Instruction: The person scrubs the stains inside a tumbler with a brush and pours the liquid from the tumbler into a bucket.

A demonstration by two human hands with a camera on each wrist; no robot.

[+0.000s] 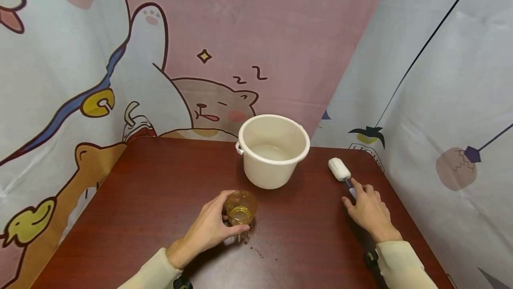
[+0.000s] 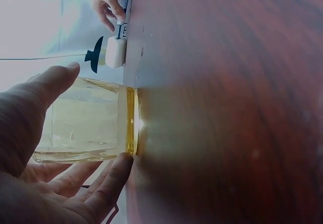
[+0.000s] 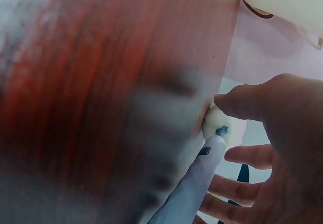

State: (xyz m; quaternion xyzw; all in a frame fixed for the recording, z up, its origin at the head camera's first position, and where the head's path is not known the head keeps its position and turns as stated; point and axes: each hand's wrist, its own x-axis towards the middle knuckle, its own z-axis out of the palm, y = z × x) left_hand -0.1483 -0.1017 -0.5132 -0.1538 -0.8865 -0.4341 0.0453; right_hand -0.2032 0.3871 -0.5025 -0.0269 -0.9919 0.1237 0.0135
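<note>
An amber-tinted clear glass (image 1: 240, 209) (image 2: 86, 123) stands upright on the table, with my left hand (image 1: 204, 229) (image 2: 22, 125) round its side, thumb on one side and fingers on the other. At the right, a brush with a white head (image 1: 339, 169) (image 3: 233, 128) and a pale grey handle (image 1: 352, 192) (image 3: 189, 188) lies on the table. My right hand (image 1: 370, 211) (image 3: 298, 138) is over the handle, fingers spread and thumb apart, not closed round it. Whether a fingertip touches the handle I cannot tell.
A cream bucket (image 1: 272, 171) stands at the back middle of the dark red table (image 1: 160, 182), beyond the glass. Small drops (image 1: 251, 248) lie on the table near the glass. A printed cloth (image 1: 280, 26) hangs behind and at both sides.
</note>
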